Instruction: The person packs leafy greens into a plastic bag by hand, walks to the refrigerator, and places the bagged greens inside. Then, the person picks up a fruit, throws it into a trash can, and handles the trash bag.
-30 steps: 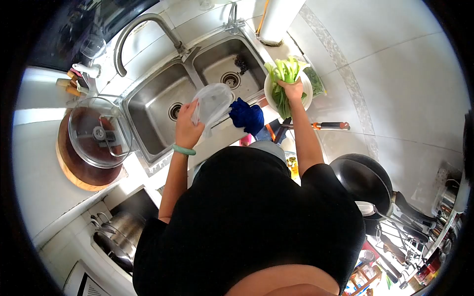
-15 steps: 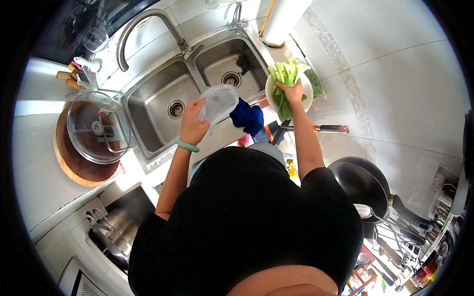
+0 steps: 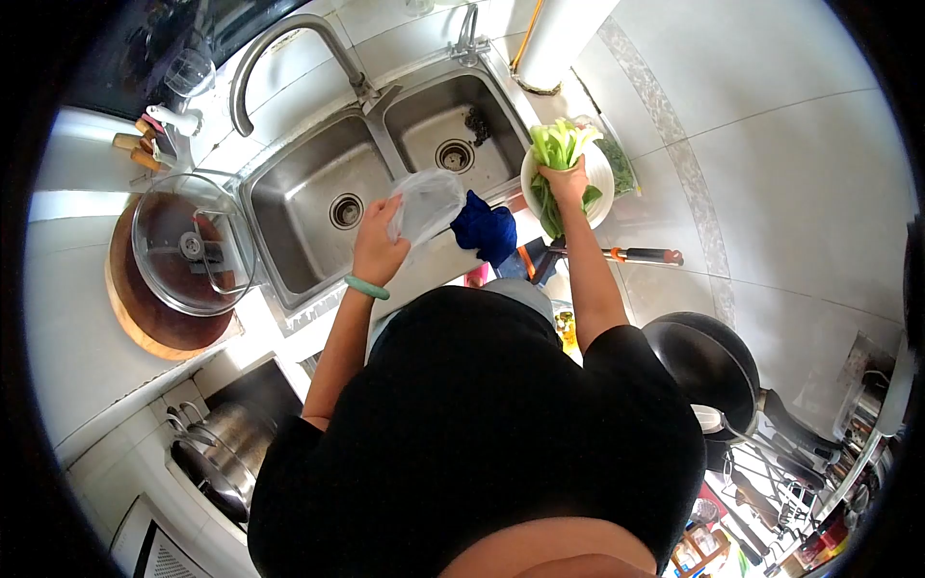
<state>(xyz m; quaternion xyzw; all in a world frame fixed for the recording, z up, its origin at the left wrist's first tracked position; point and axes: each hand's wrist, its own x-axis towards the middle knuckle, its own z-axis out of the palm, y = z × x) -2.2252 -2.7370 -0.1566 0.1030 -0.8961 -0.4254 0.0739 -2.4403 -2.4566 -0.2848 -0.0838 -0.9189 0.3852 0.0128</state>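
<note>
My left hand [image 3: 380, 249], with a green bangle at the wrist, is closed on a clear plastic bag [image 3: 429, 204] above the front rim of the sink. The bag looks limp and hangs open toward the right. My right hand [image 3: 567, 181] wraps round a bunch of leafy greens [image 3: 551, 146] at a white bowl [image 3: 602, 183] right of the sink. Pale stems point away from me, while the dark leaves hang toward me over the bowl's left side. Between my hands a dark blue cloth [image 3: 484, 227] lies at the counter's front edge.
A double steel sink [image 3: 318, 217] with a curved faucet [image 3: 252, 58] lies ahead. To the left, a glass lid [image 3: 154, 241] rests on a round wooden board [image 3: 120, 279]. Another bag of greens [image 3: 618, 164] sits behind the bowl. A black wok [image 3: 703, 361] hangs at right.
My right hand and the greens have shifted slightly left relative to the bowl, so more of its inside shows on the right. My left hand keeps hold of the plastic bag.
</note>
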